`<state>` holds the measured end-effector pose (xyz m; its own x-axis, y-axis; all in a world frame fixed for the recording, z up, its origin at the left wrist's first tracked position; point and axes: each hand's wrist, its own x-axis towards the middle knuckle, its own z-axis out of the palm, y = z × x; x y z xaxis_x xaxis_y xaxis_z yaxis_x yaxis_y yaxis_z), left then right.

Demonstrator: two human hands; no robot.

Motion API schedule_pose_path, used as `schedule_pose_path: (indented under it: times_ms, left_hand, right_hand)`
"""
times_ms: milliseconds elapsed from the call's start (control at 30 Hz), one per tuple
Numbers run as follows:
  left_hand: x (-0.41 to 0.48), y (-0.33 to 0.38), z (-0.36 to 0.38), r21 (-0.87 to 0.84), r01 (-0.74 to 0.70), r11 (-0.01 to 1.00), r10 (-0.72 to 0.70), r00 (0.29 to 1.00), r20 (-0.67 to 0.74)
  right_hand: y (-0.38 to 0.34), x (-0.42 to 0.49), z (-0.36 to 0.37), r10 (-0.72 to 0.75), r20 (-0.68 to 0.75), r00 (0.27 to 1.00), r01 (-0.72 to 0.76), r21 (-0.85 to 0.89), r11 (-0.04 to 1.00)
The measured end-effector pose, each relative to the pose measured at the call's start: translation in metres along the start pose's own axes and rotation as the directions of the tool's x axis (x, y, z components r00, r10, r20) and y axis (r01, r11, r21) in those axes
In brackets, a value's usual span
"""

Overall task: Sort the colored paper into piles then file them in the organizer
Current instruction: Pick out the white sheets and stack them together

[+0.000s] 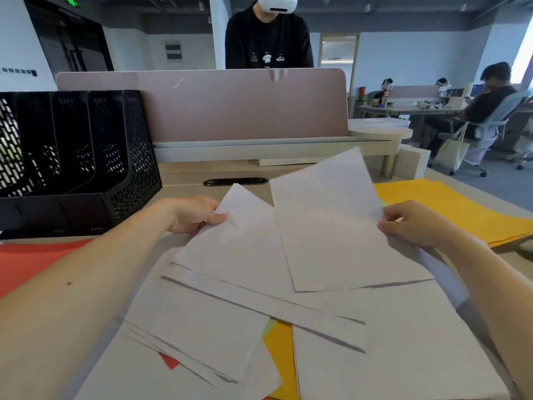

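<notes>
Both hands pinch white sheets: left hand (193, 214) one sheet's (239, 241) far corner, right hand (409, 223) another's (331, 226) right edge, above the bench's (184, 171) scattered pile; black organizer (72, 157) far left.

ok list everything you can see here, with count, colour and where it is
white sheets: several, white, fanned across the desk centre
yellow pile: one, yellow, desk right
red paper: at least one sheet, red, desk left
yellow sheet: one, yellow, peeking from under the white sheets
red corner: one, red, peeking out lower left
organizer: one, black mesh, desk back left
divider: one, pink, along the desk's back
cable slot: one, black, behind the papers
standing person: one, black top, behind the divider
seated people: a few, far right background
left hand: one, grips a white sheet's left edge
right hand: one, grips a white sheet's right edge
</notes>
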<state>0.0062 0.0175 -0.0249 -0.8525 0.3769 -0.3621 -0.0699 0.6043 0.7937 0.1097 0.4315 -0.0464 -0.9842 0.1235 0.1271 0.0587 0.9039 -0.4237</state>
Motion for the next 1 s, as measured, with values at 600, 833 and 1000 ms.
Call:
schedule_pose_path:
  times_ms: [600, 833, 1000]
  left_hand:
    - [0.027, 0.033, 0.031, -0.178, -0.203, 0.963, 0.219, 0.973, 0.071]
    - [0.012, 0.048, 0.025, 0.099, -0.297, 0.950, 0.309, 0.941, -0.139]
    - [-0.004, 0.013, -0.015, 0.060, 0.045, 0.997, -0.027, 0.963, -0.268]
  right_hand:
    - [-0.045, 0.009, 0.029, 0.019, -0.186, 0.982, 0.027, 0.242, 0.970]
    - [-0.061, 0.004, 0.027, 0.047, 0.194, 0.980, -0.150, 0.561, 0.814]
    - [-0.054, 0.002, 0.028, 0.198, 0.147, 0.969, -0.245, 0.503, 0.829]
